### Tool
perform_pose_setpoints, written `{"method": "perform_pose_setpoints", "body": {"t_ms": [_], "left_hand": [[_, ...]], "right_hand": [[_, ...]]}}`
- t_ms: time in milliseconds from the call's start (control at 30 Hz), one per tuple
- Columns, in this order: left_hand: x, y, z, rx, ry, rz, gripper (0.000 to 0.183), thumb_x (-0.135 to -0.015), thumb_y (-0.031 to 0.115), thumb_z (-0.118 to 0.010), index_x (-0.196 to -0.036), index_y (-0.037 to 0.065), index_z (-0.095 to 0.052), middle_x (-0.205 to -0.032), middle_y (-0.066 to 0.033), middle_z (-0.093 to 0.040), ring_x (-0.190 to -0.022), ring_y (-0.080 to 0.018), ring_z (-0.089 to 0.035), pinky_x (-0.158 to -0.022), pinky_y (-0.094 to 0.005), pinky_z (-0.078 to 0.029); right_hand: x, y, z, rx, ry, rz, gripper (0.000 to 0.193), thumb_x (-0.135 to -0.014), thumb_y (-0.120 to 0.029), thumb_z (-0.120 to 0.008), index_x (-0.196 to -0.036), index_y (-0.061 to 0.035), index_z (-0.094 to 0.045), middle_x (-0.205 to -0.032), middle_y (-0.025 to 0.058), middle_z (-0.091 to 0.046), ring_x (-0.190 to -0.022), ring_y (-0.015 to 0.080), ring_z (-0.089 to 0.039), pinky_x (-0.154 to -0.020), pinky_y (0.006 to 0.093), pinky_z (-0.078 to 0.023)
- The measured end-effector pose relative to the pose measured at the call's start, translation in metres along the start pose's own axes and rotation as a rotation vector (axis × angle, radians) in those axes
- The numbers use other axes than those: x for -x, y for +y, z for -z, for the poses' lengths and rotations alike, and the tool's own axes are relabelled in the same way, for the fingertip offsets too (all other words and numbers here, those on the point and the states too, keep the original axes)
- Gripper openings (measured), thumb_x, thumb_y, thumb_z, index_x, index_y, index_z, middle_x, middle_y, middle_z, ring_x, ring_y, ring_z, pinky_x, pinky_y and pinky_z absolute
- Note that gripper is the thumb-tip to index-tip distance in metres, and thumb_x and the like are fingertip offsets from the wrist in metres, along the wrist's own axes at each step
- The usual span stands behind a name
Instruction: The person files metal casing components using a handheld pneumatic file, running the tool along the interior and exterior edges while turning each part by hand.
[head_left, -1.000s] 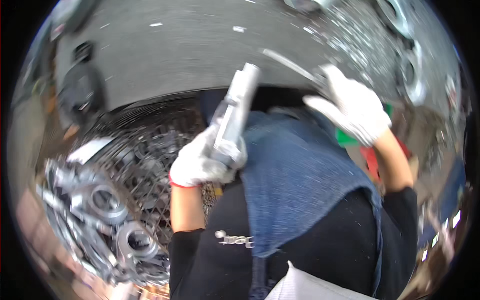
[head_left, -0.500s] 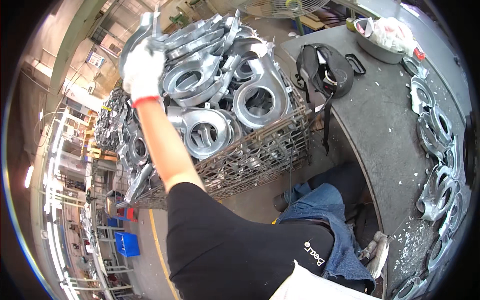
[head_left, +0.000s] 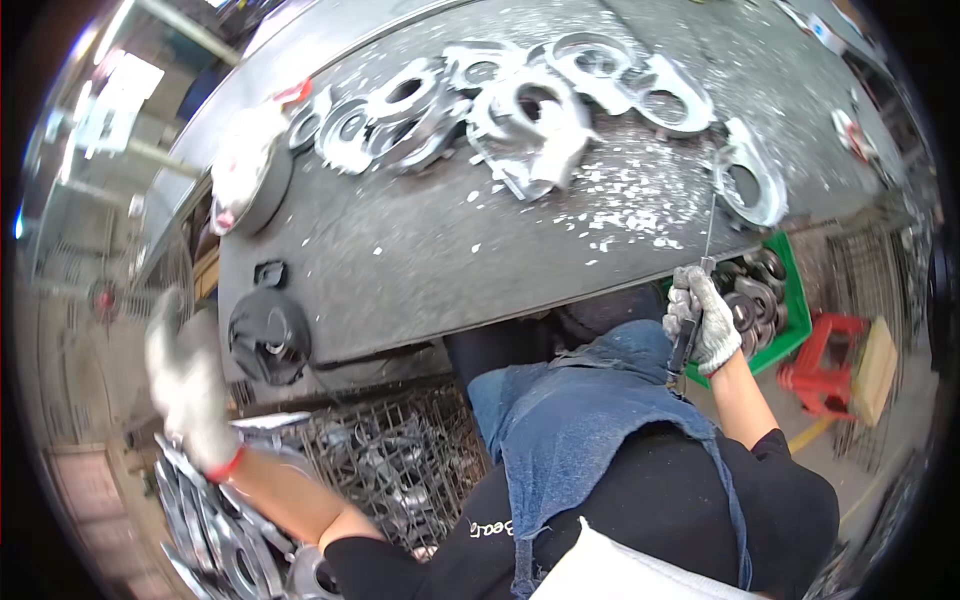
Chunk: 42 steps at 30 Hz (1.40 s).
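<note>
My left hand [head_left: 190, 390], in a white glove with a red cuff, is raised over the wire basket side at the left. It is smeared by motion, but its fingers look stretched out and nothing shows in them. My gloved right hand [head_left: 708, 320] is closed around a thin tool [head_left: 682, 350] with a dark handle, whose slim metal shaft points up at the table edge. Several silvery ring-shaped metal housings [head_left: 660, 105] lie in a row along the grey table [head_left: 400, 260]. One larger housing [head_left: 535, 135] sits nearer than the rest of the row.
More housings [head_left: 235, 550] are heaped in the wire basket [head_left: 400, 440] at lower left. A black cap-like item [head_left: 268, 335] and a bowl [head_left: 268, 195] with white plastic stand at the table's left. Right: a green crate [head_left: 790, 300] of metal parts and a red stool [head_left: 825, 365]. Pale shavings litter the table.
The view has swung from the basket to the table. My left hand was at a housing on the heap; now it is off it and moving. My right hand has come fully into view with the tool.
</note>
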<state>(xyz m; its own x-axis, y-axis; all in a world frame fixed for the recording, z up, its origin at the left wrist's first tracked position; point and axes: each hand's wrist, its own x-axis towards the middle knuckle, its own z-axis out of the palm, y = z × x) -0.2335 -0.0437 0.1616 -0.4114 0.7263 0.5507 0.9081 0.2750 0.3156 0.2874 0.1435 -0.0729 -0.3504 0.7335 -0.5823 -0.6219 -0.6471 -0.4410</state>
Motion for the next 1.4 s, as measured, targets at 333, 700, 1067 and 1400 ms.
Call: {"method": "perform_pose_setpoints", "body": {"t_ms": [333, 700, 1067, 1400], "left_hand": [[-0.052, 0.284, -0.363, -0.177, -0.558, -0.501, 0.085, -0.086, 0.055, -0.067, -0.150, 0.006, -0.041, -0.127, -0.0216, -0.060, -0.119, -0.0387, -0.054, -0.103, -0.0515, -0.040], [-0.087, 0.220, -0.324, 0.653, -0.609, -0.032, 0.086, -0.078, 0.013, -0.069, -0.154, 0.002, -0.031, -0.114, -0.0182, -0.064, -0.100, -0.0263, -0.066, -0.090, -0.0378, -0.054], [0.071, 0.070, -0.219, 1.431, 0.148, 0.803, 0.053, -0.092, 0.035, -0.056, -0.127, -0.004, -0.059, -0.116, -0.0186, -0.067, -0.104, -0.0335, -0.065, -0.095, -0.0476, -0.053], [0.139, 0.049, -0.223, 2.124, 0.282, 0.824, 0.046, -0.092, 0.031, -0.056, -0.129, 0.003, -0.056, -0.108, -0.0138, -0.065, -0.080, -0.0255, -0.063, -0.080, -0.0502, -0.053]], "right_hand": [[0.045, 0.004, 0.052, -0.087, 0.174, 0.312, 0.028, -0.099, -0.041, -0.064, -0.101, -0.0139, -0.056, -0.080, 0.0039, -0.053, -0.071, 0.0178, -0.053, -0.061, 0.0322, -0.047], [0.040, -0.004, 0.042, 0.196, 0.143, 0.142, 0.041, -0.088, -0.004, -0.071, -0.123, -0.0093, -0.052, -0.077, 0.0025, -0.056, -0.062, 0.0137, -0.055, -0.053, 0.0295, -0.047], [0.019, 0.009, -0.056, 1.696, -0.135, 0.310, 0.064, -0.075, -0.016, -0.080, -0.134, -0.0102, -0.056, -0.081, 0.0053, -0.067, -0.074, 0.0193, -0.069, -0.071, 0.0327, -0.055], [-0.008, 0.054, -0.134, 1.930, -0.748, -0.241, 0.068, -0.087, -0.057, -0.068, -0.138, -0.0161, -0.049, -0.104, 0.0214, -0.070, -0.098, 0.0424, -0.068, -0.088, 0.0481, -0.052]]}}
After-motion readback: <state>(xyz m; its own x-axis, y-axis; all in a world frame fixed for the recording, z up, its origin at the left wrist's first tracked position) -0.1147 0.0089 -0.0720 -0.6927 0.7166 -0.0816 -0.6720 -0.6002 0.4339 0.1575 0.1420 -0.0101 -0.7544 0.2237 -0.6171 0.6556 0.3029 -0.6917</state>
